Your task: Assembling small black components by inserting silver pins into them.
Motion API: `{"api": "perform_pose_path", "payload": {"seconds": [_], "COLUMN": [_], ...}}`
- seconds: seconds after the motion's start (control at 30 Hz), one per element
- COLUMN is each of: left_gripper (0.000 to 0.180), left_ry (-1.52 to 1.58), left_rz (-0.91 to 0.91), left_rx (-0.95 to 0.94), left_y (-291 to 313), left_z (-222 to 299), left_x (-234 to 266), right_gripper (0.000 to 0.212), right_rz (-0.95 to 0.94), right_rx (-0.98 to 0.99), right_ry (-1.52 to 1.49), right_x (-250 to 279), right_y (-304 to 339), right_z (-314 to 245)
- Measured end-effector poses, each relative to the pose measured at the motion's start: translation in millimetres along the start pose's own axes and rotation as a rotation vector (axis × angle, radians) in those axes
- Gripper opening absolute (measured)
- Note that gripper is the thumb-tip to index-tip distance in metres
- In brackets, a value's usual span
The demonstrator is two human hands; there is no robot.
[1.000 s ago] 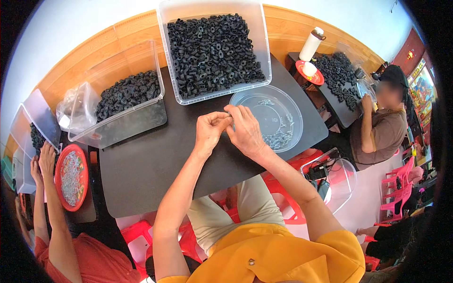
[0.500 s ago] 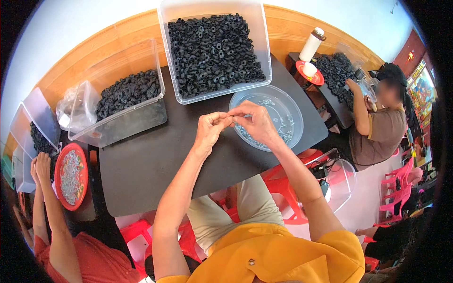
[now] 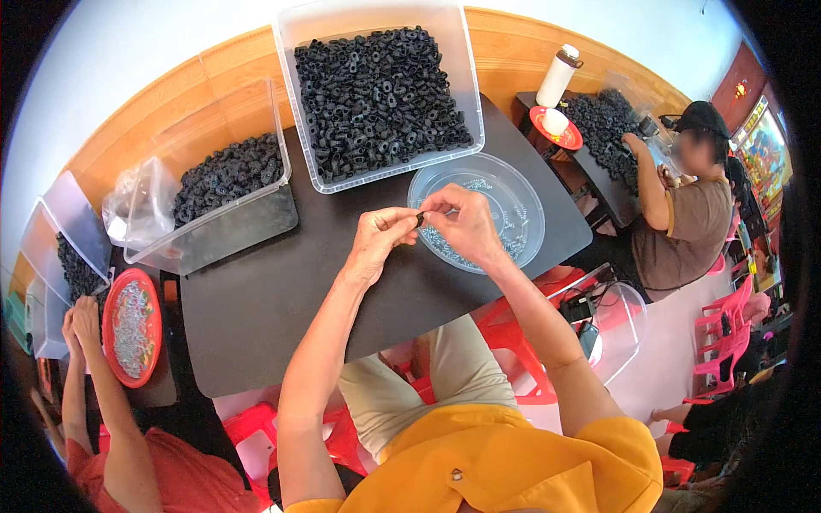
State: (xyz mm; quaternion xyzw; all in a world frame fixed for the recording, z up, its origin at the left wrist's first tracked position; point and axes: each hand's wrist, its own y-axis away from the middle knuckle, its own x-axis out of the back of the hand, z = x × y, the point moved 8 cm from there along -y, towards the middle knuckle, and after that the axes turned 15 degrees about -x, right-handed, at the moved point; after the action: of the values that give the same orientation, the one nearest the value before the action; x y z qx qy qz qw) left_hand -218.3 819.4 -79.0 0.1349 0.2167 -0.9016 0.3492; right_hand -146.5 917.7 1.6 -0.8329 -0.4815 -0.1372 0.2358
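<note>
From my remote station I see what looks like a small hand-assembly workshop in an ordinary room: on a dark table (image 3: 265, 299), a clear bin (image 3: 368, 20) holds heaped black parts (image 3: 376, 94), beside a round dish (image 3: 487, 205) of tiny metal pieces (image 3: 518, 246). A person in red (image 3: 175, 462) and another in brown (image 3: 688, 227) work near similar heaps, and pink plastic chairs (image 3: 727, 333) and wood-toned panelling (image 3: 171, 115) look homely.

- Far bin (image 3: 463, 94): clear, smooth plastic, heaped with matt black plastic-looking parts (image 3: 380, 98).
- Round tub (image 3: 536, 201), right: translucent, glossy plastic; shiny metal pieces (image 3: 516, 246).
- Table (image 3: 256, 316): smooth, faint sheen.
- Left dish (image 3: 156, 308): glossy red plastic.
- Wall panel (image 3: 239, 67), far: wood-grained, smooth.
- Near shirt (image 3: 487, 462): matt cloth.
</note>
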Motion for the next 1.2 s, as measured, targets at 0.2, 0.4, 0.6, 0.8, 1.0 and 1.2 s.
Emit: {"api": "perform_pose_path", "payload": {"seconds": [0.2, 0.4, 0.6, 0.8, 1.0, 1.2], "left_gripper": [0.017, 0.018, 0.015, 0.015, 0.015, 0.016], "left_ry": [-0.03, -0.033, -0.008, 0.066, 0.021, -0.047], "left_rz": [-0.018, -0.025, -0.033, -0.022, -0.016, -0.055], "left_rx": [-0.015, -0.073, -0.064, -0.032, -0.014, -0.062], "left_y": [-0.4, -0.3, -0.6, 0.3, 0.5, -0.1], "left_z": [-1.0, 5.1, 7.3, 7.6, 7.4, 7.3], "left_x": [-0.3, -3.4, -6.0, -7.7, -6.8, -7.7], "right_gripper": [0.01, 0.009, 0.009, 0.012, 0.008, 0.005], "right_rz": [-0.045, -0.014, -0.048, -0.263, -0.321, -0.274], "right_rx": [-0.065, -0.034, -0.165, -0.322, -0.278, -0.215], "right_ry": [0.009, 0.012, -0.091, -0.507, -0.41, -0.121], "right_x": [0.3, 1.5, -0.9, -1.6, -7.7, -4.3], "right_y": [-1.5, 3.0, 7.3, 1.1, 3.4, 1.8], "right_z": [2.0, 0.4, 11.2, 27.5, 23.0, 14.5]}}
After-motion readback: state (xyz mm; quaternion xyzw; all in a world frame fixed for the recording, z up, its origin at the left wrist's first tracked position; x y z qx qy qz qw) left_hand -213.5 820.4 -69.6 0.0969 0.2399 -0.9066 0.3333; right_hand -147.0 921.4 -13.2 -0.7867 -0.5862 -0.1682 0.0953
